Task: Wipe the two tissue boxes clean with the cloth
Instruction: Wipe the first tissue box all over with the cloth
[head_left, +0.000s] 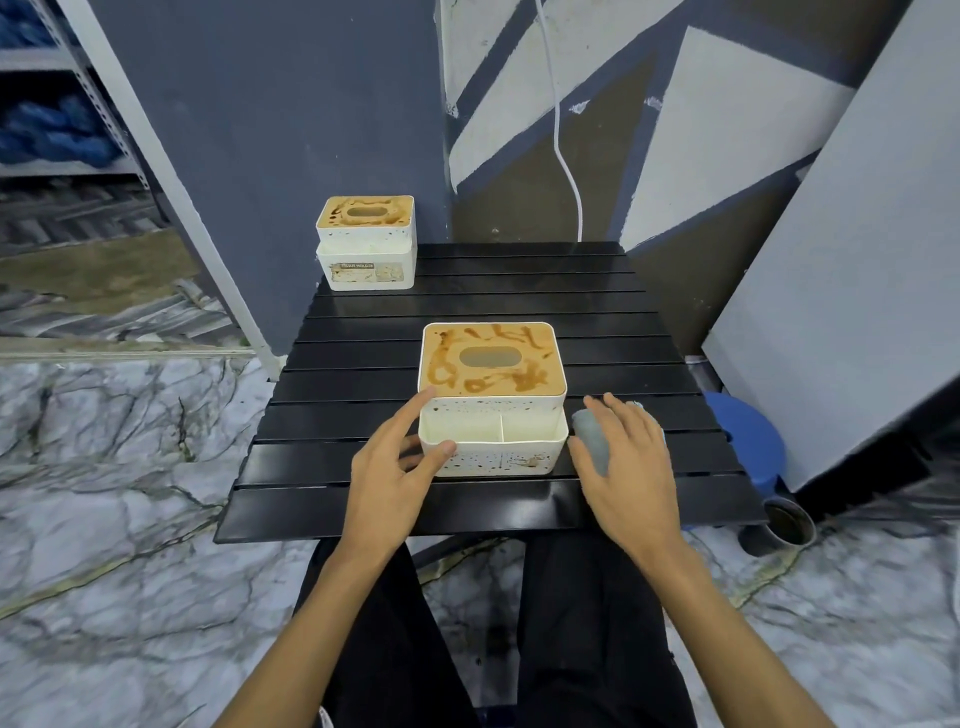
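Note:
A white tissue box (492, 400) with a wooden lid smeared with brown stains stands near the front of the black slatted table (483, 306). My left hand (395, 467) touches its left side, index finger by the lid corner and thumb on the front tray rim. My right hand (623, 457) lies over a grey-blue cloth (592, 439) on the table just right of the box, fingers fairly straight. A second white tissue box (366, 243) with a stained wooden lid stands at the table's far left corner.
A blue stool (748, 441) and a dark round can (784, 525) stand on the floor right of the table. A large grey board (857, 260) leans at the right. A white cable (563, 156) hangs down the wall behind. My legs are under the front edge.

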